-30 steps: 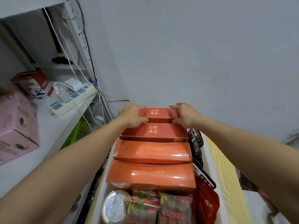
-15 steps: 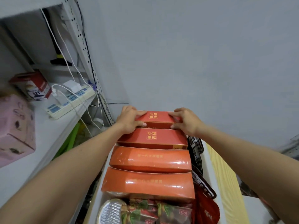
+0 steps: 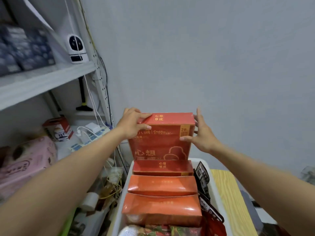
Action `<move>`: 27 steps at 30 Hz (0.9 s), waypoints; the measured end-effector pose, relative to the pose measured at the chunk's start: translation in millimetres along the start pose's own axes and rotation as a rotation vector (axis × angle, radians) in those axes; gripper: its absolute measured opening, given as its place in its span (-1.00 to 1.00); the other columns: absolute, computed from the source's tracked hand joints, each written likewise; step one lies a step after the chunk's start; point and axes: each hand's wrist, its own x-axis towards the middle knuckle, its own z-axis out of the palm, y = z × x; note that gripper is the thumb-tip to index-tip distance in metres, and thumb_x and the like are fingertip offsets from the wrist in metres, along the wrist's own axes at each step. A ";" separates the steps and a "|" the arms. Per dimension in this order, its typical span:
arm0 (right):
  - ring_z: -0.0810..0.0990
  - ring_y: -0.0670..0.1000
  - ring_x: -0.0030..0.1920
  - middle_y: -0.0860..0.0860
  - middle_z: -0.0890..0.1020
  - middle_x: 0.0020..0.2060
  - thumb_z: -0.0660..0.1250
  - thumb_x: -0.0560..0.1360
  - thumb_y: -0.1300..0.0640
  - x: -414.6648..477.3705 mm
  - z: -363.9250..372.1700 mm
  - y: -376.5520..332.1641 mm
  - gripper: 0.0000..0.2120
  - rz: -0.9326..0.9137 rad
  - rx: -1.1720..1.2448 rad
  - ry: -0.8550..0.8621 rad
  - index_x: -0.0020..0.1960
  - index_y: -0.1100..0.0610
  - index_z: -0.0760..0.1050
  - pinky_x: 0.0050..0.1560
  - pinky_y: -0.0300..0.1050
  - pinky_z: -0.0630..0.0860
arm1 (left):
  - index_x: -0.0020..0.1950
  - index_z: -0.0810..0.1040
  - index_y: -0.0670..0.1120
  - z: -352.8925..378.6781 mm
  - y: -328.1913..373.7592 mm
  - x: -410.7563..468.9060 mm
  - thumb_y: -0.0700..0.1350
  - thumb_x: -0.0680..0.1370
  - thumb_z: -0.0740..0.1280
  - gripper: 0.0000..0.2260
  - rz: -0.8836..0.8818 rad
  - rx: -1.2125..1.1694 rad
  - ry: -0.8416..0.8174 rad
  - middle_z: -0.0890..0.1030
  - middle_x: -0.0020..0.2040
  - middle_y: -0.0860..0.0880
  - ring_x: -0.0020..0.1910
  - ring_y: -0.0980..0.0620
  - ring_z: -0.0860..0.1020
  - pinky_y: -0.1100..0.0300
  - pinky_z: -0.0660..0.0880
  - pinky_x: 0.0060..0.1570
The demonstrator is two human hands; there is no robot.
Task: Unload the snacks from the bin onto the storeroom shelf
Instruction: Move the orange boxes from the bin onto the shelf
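Head view looks down two bare arms onto a white bin (image 3: 215, 201) packed with snack cartons standing on edge in a row. At the bin's far end a red box (image 3: 162, 142) stands upright, well above its neighbours. The left hand (image 3: 131, 125) grips its top left corner, thumb on the printed front and fingers wrapped over the top. The right hand (image 3: 202, 135) is spread wide against the right side, fingers straight and thumb laid on the front edge. This two-sided hold probably suits a tall, thin carton that would tip or twist if held by one corner only. Its lower edge is hidden behind the second red box (image 3: 162, 167), so whether it clears the bin cannot be told. Nearer than that lie two orange boxes (image 3: 162, 185), and dark packets (image 3: 202, 176) are wedged along the bin's right wall. Such tight packing likely explains starting from the end of the row. Left of the bin rises the storeroom shelf (image 3: 44, 82), and the lower level carries a pink box (image 3: 29, 159) and a power strip (image 3: 88, 135). The carton will probably have to travel leftward and avoid those cables.
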 end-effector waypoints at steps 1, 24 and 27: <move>0.27 0.01 0.50 -0.04 0.26 0.53 0.58 0.37 0.20 -4.8 -0.7 -6.4 0.18 -0.007 0.033 0.006 0.61 0.03 -0.26 0.48 0.11 0.30 | 0.47 0.42 0.08 -10.7 4.1 -4.2 0.06 0.52 0.41 -0.48 0.008 -0.014 0.019 0.40 0.24 -0.10 0.33 -0.08 0.23 0.03 0.15 0.39; 0.69 0.02 0.06 -0.04 0.73 -0.01 0.54 0.39 0.28 -79.9 -6.9 -153.5 -0.41 -0.298 0.418 0.123 0.36 0.01 0.49 0.06 -0.03 0.64 | 0.57 0.16 0.16 -139.8 15.4 -169.3 0.12 0.41 0.53 -0.17 -0.061 -0.345 0.459 0.37 0.42 0.09 0.38 0.07 0.38 -0.10 0.36 0.38; 0.69 0.00 0.04 -0.03 0.73 -0.02 0.55 0.40 0.24 -91.6 -2.4 -175.2 -0.46 -0.293 0.432 0.102 0.32 -0.03 0.52 0.07 0.02 0.64 | 0.52 0.13 0.31 -138.4 7.0 -202.7 0.15 0.43 0.49 -0.23 -0.091 -0.442 0.368 0.48 0.35 0.11 0.33 0.04 0.47 -0.15 0.42 0.32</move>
